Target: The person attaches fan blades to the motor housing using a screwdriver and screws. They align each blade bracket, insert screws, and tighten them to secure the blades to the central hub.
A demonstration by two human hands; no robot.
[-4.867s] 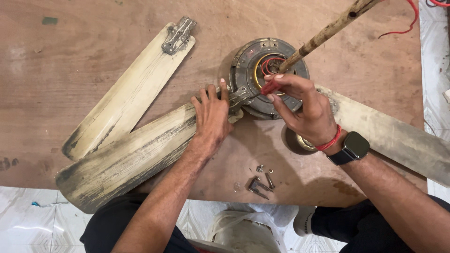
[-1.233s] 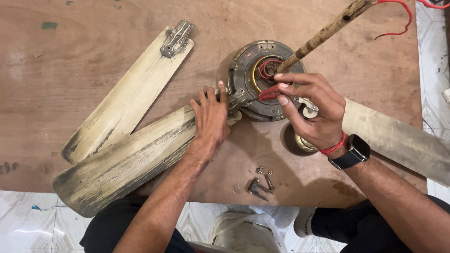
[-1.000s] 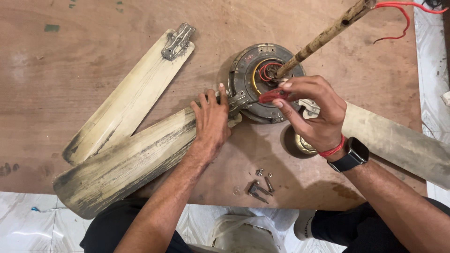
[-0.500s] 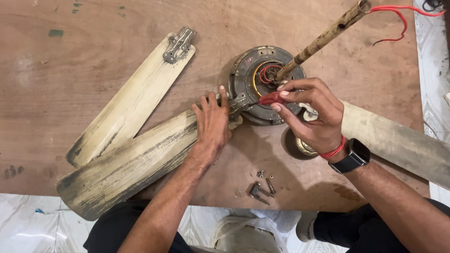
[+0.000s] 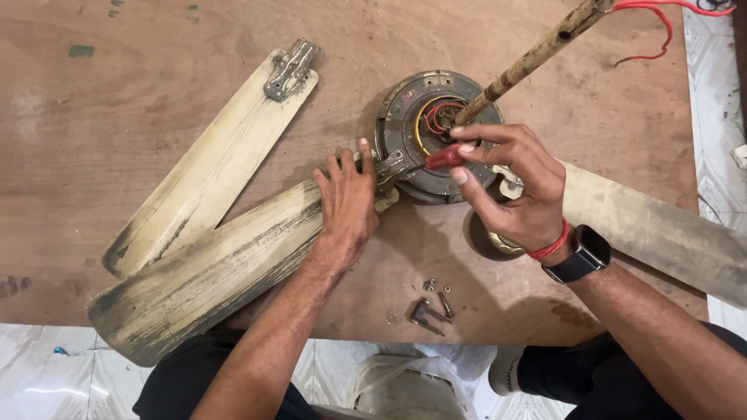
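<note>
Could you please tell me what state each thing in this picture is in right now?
Left hand: flat, pressing on the attached blade.
Right hand: pinching the red-handled screwdriver.
Red-handled screwdriver: tip at the blade bracket.
Attached blade: dirty, joined to the motor.
Loose blade: detached, lying on the board.
Motor housing: open, red wires showing.
Screws: removed, lying on the wooden board.

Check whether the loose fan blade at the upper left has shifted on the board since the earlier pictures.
No. The loose fan blade lies as before, crossing the same spot of the blade under the left hand; the slight offsets match the head camera's own drift.
</note>
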